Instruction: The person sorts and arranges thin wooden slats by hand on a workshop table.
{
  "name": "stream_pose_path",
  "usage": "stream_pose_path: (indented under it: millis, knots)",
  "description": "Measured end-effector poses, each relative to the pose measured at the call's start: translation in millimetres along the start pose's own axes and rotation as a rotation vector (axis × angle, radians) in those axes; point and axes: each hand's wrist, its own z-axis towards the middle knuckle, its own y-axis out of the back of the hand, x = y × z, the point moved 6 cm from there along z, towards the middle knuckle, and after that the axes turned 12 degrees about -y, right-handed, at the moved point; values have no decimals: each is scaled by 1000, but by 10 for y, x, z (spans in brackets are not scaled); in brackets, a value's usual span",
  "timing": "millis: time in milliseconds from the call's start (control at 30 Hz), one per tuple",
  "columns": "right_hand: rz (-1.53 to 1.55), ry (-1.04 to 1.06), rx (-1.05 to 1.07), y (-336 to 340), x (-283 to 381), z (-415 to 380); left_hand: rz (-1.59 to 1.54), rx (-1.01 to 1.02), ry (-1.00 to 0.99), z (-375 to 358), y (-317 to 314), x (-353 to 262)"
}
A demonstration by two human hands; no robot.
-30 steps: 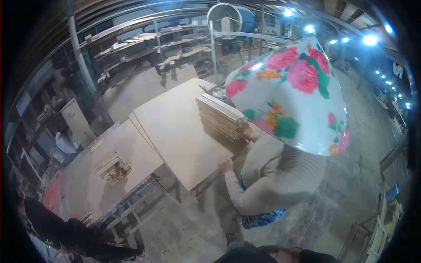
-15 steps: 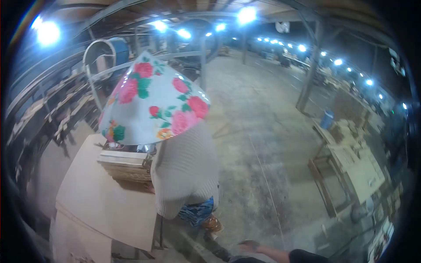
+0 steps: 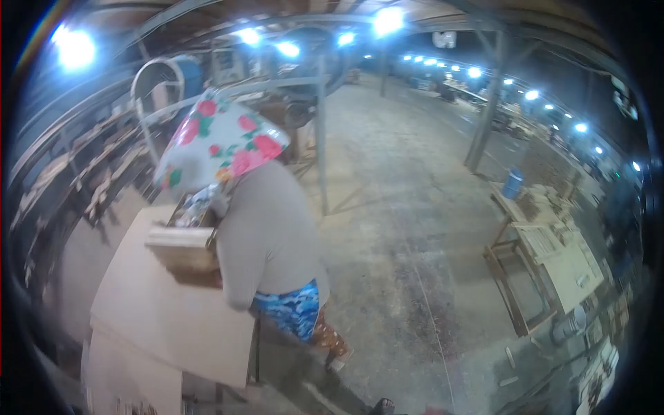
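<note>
Neither my left hand nor my right hand shows in the head view. At the bottom edge a foot is on the floor. Ahead on the left a co-worker in a flowered conical hat and grey top bends over a wooden box. Silvery, blurred contents show in its open top. The box is at the pale board-topped table; the co-worker's hands are mostly hidden.
To the right stands a wooden work table with boards and a blue container. A white bucket is beside it. A metal post rises behind the co-worker, and wood scraps lie on the concrete floor.
The co-worker has moved away and left, bending over the box, which has shifted slightly left. A forearm and hand at the bottom edge have gone out of view.
</note>
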Motion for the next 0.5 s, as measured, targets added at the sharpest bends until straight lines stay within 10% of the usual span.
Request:
stream_pose_path:
  millis: [200, 500]
  knots:
    - [329, 782, -124, 546, 1880, -1594, -179, -612, -668, -1632, 362, -3389]
    - [368, 1705, 148, -649, 3968, -4125, -321, -983, -2099, -4306, 603, -4856]
